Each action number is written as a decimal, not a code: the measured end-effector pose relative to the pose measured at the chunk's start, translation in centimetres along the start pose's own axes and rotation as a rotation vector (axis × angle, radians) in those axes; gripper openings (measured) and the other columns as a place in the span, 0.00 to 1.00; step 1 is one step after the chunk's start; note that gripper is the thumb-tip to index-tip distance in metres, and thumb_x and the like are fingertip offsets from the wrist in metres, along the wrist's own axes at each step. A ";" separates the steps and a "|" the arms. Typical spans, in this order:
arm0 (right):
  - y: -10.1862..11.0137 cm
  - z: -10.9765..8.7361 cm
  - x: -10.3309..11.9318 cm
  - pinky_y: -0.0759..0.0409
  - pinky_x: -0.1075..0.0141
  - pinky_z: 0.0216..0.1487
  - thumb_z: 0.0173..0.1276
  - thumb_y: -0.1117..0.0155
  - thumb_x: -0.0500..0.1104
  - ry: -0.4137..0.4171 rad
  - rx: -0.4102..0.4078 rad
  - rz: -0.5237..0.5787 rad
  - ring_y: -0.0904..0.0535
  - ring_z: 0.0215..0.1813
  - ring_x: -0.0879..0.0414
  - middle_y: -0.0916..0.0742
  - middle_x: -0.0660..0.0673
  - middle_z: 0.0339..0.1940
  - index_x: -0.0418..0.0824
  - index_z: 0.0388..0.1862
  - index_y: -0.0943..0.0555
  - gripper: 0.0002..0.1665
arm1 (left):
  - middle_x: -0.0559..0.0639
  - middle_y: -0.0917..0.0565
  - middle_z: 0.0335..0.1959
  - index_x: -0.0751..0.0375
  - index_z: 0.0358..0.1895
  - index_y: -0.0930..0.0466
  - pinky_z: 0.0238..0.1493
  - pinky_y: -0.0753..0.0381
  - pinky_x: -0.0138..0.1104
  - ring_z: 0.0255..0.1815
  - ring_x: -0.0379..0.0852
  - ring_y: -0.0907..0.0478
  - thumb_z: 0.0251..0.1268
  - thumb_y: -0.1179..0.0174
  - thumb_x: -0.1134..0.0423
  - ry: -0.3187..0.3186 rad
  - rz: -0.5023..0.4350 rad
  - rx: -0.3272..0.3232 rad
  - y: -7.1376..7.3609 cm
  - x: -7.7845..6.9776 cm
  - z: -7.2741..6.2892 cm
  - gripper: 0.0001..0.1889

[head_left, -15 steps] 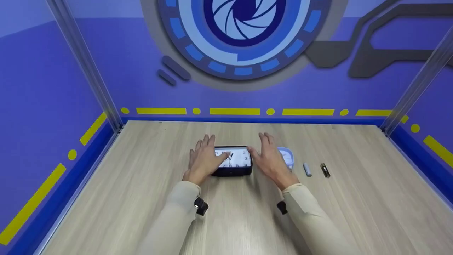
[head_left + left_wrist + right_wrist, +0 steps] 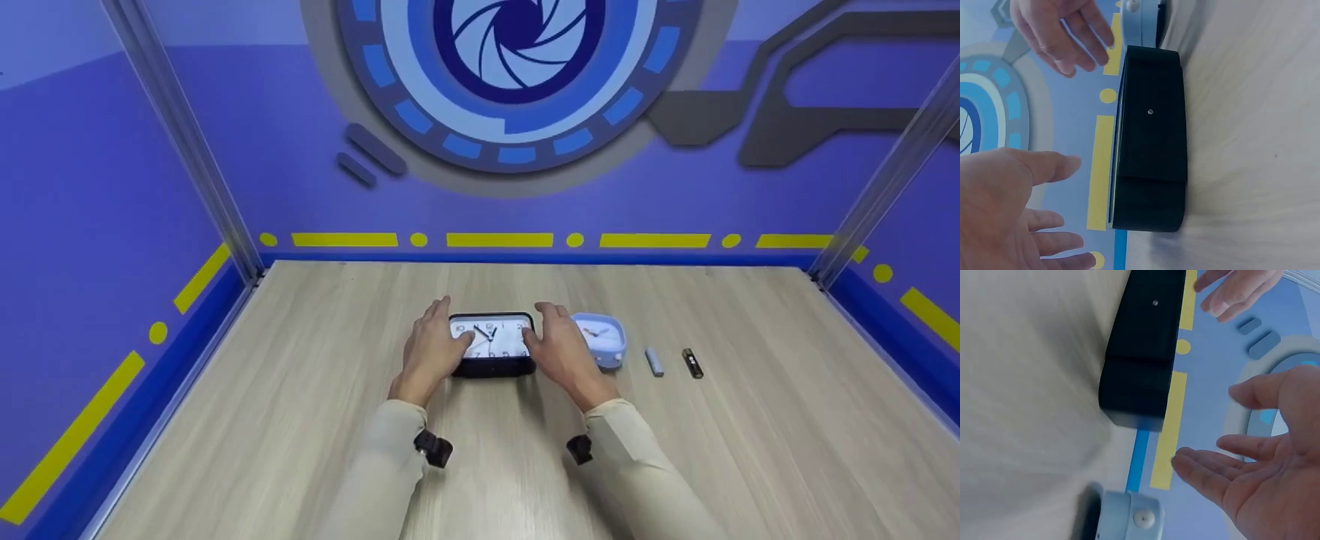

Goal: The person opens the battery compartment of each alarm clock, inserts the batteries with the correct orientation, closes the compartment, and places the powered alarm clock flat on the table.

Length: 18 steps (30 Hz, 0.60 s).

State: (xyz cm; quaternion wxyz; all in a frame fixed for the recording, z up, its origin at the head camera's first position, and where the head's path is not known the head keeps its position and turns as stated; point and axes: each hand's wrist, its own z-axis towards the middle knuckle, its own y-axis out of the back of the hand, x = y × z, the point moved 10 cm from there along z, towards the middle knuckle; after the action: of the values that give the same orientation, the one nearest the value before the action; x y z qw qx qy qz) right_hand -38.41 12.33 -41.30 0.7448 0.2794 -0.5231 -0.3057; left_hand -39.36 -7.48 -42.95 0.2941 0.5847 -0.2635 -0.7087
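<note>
A black-cased clock (image 2: 493, 366) with a white face lies face up on the table between the two hands. My left hand (image 2: 433, 346) is at its left end, thumb over the face in the head view. My right hand (image 2: 561, 350) is at the right end, its thumb over that edge. Both wrist views show gaps between the hands and the black case (image 2: 1151, 135), with fingers extended or loosely bent around nothing. A smaller light-blue clock (image 2: 609, 341) lies just right of the right hand, which partly covers it.
To the right of the blue clock are a grey-blue battery (image 2: 654, 362) and a black battery (image 2: 692, 363), lying apart on the wooden table (image 2: 780, 435). Blue panels (image 2: 255, 165) rise behind the table and along both sides.
My right hand has moved slightly left and lower, uncovering more of the blue clock. The left hand has drawn back a little, with its thumb covering less of the black clock's face.
</note>
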 end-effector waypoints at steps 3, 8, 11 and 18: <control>-0.5 -0.2 0.0 0.25 0.43 0.67 0.74 0.35 0.35 0.000 -0.016 -0.005 0.20 0.64 0.31 0.18 0.23 0.59 0.22 0.66 0.25 0.26 | 0.70 0.33 0.78 0.73 0.79 0.37 0.75 0.35 0.54 0.77 0.69 0.34 0.72 0.32 0.62 0.012 -0.025 -0.013 -0.1 0.5 -0.2 0.38; -1.5 -0.4 -0.5 0.24 0.43 0.64 0.72 0.39 0.31 -0.029 -0.009 -0.007 0.19 0.62 0.32 0.16 0.25 0.56 0.23 0.62 0.23 0.22 | 0.71 0.30 0.75 0.75 0.77 0.35 0.75 0.34 0.52 0.76 0.67 0.32 0.72 0.33 0.66 0.034 -0.052 -0.027 -0.4 1.0 -0.4 0.35; -1.8 -0.4 -0.8 0.24 0.43 0.64 0.71 0.40 0.30 -0.049 -0.004 -0.009 0.19 0.61 0.32 0.16 0.25 0.55 0.22 0.61 0.23 0.21 | 0.72 0.26 0.72 0.76 0.74 0.31 0.73 0.32 0.52 0.74 0.67 0.29 0.72 0.33 0.68 0.022 -0.061 -0.063 -0.3 1.0 -0.3 0.31; -2.1 -0.1 -1.0 0.22 0.43 0.60 0.68 0.40 0.26 -0.011 -0.043 -0.038 0.17 0.57 0.32 0.14 0.25 0.50 0.21 0.57 0.22 0.19 | 0.70 0.18 0.61 0.75 0.65 0.21 0.68 0.26 0.52 0.66 0.66 0.22 0.71 0.36 0.75 -0.002 -0.074 -0.149 0.1 0.9 -0.3 0.21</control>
State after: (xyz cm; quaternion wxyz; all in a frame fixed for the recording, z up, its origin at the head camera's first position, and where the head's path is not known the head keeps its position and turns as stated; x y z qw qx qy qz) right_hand -38.88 11.74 -43.46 0.7421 0.2714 -0.5150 -0.3324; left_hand -39.18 -8.25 -43.55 0.3101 0.5698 -0.1887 -0.7373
